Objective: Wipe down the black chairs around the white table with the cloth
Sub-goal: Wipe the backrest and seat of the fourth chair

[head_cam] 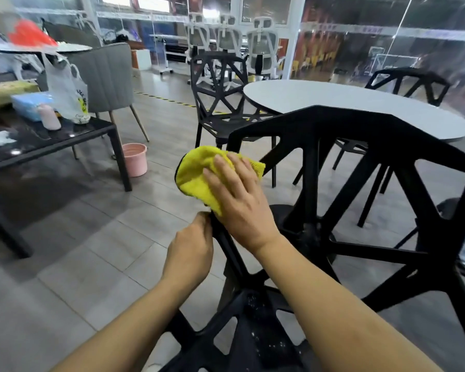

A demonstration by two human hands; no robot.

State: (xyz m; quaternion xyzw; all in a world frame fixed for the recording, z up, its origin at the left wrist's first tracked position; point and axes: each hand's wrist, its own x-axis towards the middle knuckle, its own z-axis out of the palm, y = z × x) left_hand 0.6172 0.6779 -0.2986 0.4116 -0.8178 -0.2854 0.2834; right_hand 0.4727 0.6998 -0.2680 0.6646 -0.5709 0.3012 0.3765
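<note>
My right hand lies flat on the yellow cloth, fingers straight and spread, pressing it against the left edge of the backrest of the nearest black chair; the forearm reaches in from the lower right, crossing over the chair's seat. My left hand sits just below the cloth, fingers curled round the same edge of the frame — gripping the chair's side bar. The cloth bunches out to the left of my fingers, hanging past the frame. Beyond the backrest stands the white table, round-edged, with a second black chair at its far left side and a third black chair behind it on the right. Off to my left is a dark glass table carrying a plastic bag, a blue packet and a pink bottle. A pink bucket stands on the floor beside that table's leg, well apart from my hands. A grey upholstered chair stands behind the dark table.
</note>
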